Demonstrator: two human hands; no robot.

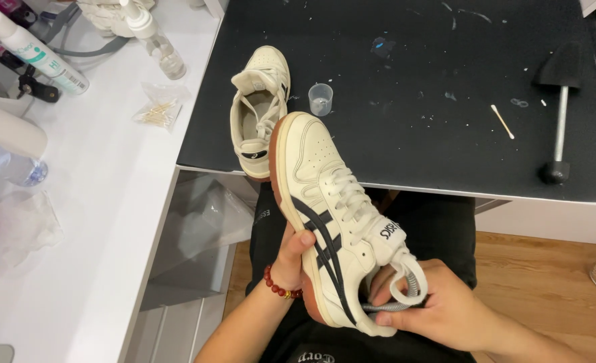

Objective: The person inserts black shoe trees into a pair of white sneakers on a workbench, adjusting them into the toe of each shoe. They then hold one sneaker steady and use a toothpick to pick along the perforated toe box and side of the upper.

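Cream sneaker [325, 202] gripped by both hands, left hand [291, 259] half hidden beneath sole

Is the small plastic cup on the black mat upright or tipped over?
Upright. The cup stands on its base on the black mat, its round open rim facing up, beside the second shoe. Whether it holds liquid, I cannot tell.

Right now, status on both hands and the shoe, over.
Left hand grips cream sneaker by its sole side. Right hand at the heel, fingers on a grey coiled spring. Second sneaker on black mat.
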